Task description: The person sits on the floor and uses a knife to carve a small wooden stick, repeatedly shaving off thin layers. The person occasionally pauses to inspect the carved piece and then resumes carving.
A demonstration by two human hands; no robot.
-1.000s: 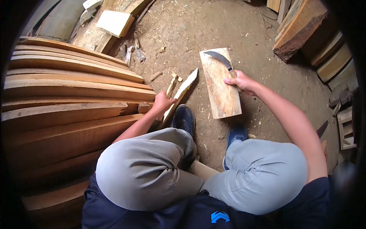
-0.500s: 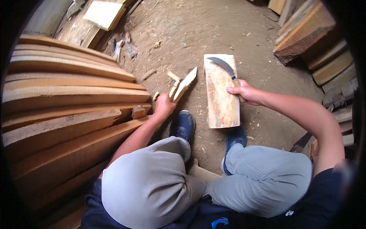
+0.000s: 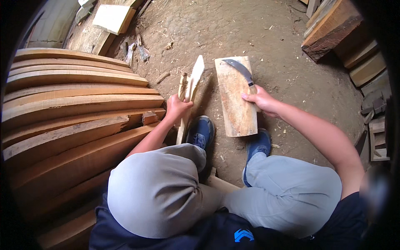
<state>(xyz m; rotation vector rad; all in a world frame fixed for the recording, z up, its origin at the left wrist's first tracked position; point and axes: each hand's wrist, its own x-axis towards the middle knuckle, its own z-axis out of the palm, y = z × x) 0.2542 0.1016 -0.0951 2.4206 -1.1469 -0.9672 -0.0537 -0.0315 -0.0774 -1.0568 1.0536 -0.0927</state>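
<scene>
My left hand [image 3: 179, 108] is closed around a pale wooden toy sword [image 3: 194, 78], or a stick cut to that shape. Its broad, pointed blade aims away from me, with a shorter piece of wood beside it, and its lower end shows below my fist. In my right hand [image 3: 265, 101] is a sickle [image 3: 240, 68] with a curved dark blade and a wooden handle, gripped by the handle. The sickle lies over a thick wooden block [image 3: 236, 112], its blade pointing left near the far end. Whether the blade touches the wood I cannot tell.
Stacked planks [image 3: 83, 102] fill the left side close to my left arm. More timber [image 3: 331, 33] leans at the far right. My shoes [image 3: 203, 132] stand on the dirt floor [image 3: 283, 46], scattered with chips. A pale board [image 3: 113, 18] lies at the far left.
My left hand has turned the pointed wood more upright, so its tip now points straight away, and its lower end shows. My right hand and the sickle have shifted slightly left.
</scene>
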